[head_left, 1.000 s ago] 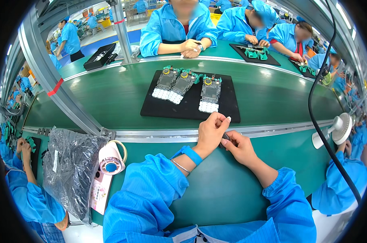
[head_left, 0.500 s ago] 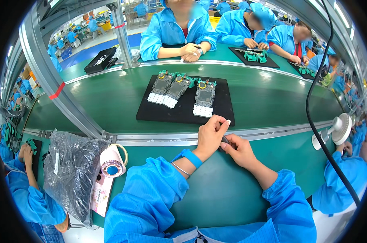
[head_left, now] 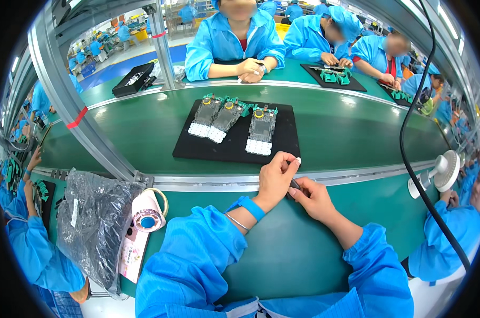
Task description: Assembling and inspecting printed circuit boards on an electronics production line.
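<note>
My left hand (head_left: 275, 180) is closed, thumb and fingers pinched together above the metal rail. A small white bit shows at its fingertips; whether it is held or worn cannot be made out. Just to its right, my right hand (head_left: 315, 198) is closed on a short dark stick-like thing (head_left: 294, 184), mostly hidden by the fingers. Beyond my hands, a black mat (head_left: 218, 152) lies on the green conveyor belt. Three circuit boards with white keypad-like ends and round yellow parts rest on it: two overlapping boards (head_left: 204, 116) (head_left: 226, 119) and a separate board (head_left: 261, 127).
At left lie a dark plastic bag (head_left: 94, 228), a pink handheld fan (head_left: 147, 212) and a pink phone-like thing (head_left: 132, 254). A metal post (head_left: 75, 111) rises there. A black cable (head_left: 409, 153) hangs before a white fan (head_left: 445, 169) at right. Co-workers in blue sit around.
The black mat with its boards has shifted slightly left on the belt. At the far left, a co-worker's arm has reached forward. My hands have stayed in place.
</note>
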Demonstrator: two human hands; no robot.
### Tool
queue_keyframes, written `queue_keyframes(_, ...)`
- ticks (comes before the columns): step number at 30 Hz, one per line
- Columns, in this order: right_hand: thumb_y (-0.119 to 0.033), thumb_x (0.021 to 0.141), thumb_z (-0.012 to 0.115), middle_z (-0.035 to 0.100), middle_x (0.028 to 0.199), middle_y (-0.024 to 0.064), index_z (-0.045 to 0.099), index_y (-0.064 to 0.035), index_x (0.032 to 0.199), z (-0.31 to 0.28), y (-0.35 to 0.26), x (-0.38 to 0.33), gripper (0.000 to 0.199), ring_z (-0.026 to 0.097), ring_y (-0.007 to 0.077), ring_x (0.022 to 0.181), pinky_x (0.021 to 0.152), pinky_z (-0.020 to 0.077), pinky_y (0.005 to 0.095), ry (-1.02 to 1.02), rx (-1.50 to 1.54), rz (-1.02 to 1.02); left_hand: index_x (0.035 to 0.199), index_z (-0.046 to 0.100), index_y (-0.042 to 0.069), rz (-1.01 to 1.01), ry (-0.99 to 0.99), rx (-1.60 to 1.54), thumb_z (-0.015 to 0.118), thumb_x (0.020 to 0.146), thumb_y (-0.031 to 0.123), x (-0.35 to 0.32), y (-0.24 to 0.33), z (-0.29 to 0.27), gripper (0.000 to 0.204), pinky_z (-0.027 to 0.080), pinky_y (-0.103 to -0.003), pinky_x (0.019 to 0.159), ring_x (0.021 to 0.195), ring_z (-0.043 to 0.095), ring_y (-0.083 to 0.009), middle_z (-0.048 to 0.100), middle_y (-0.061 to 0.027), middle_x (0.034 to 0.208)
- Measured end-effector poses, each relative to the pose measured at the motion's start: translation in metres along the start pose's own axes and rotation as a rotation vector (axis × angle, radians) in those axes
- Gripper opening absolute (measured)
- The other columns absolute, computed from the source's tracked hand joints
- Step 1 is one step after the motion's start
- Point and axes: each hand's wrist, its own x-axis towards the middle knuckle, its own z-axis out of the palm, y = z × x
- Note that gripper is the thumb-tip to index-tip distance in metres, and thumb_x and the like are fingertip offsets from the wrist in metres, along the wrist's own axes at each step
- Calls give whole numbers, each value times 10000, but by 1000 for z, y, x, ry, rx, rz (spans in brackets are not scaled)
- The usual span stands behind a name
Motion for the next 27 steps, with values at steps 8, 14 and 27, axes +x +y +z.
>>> queue_keyframes(8,-159,897,641,600,686,-17,627,-28,994,-1,3,-4,163,518,35,612,560,405,206,12,-34,-30,882,603,46,33,27,-1,666,875,209,-2,-6,5,175,387,-309,469,482,471,-128,511,-39,550)
queue_keyframes(14,-155,900,640,604,707,-18,613,-27,1031,-4,2,-1,185,522,34,614,563,409,201,12,-32,-22,885,595,41,36,17,-1,659,877,195,0,-2,5,167,399,-307,476,485,487,-137,525,-49,558)
queue_keyframes(27,-140,915,620,601,808,-27,604,-15,1109,-21,10,-6,231,524,41,706,627,422,199,-39,-77,82,850,598,48,67,43,-36,652,869,229,3,-7,22,189,459,-360,508,527,598,-234,595,-94,598)
